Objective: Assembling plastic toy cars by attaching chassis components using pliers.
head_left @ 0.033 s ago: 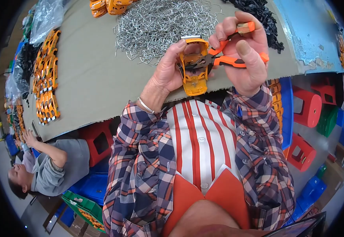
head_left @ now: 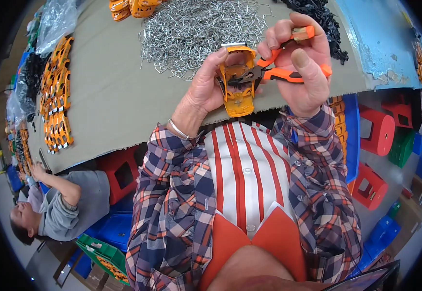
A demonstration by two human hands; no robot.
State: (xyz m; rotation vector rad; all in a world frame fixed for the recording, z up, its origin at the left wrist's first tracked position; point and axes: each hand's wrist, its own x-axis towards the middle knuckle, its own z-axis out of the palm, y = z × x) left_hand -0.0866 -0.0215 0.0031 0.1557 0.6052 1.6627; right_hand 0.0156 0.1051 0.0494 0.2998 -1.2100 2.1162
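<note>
My left hand (head_left: 207, 87) grips a yellow-orange plastic shell (head_left: 239, 105) by its left side, thumb near the top, the hollow inside facing up. My right hand (head_left: 304, 63) holds a pair of pliers (head_left: 288, 75) with orange and black handles. The handles are spread apart, one by the fingers and one by the thumb. The dark jaws reach into the middle of the shell from the right. Whether the jaws pinch anything inside is too small to tell. Both hands are above the table's near edge.
A heap of bent metal wire pieces (head_left: 201, 34) lies just beyond my hands on the cloth-covered table (head_left: 107, 97). Black parts (head_left: 317, 22) are piled at the far right. Rows of orange shells (head_left: 58, 97) lie at left, where a co-worker in grey (head_left: 78, 203) sits. Red stools (head_left: 375, 131) stand at right.
The pliers and my right hand have shifted very slightly to the right. At the left, the co-worker's hand has moved a little lower at the table edge.
</note>
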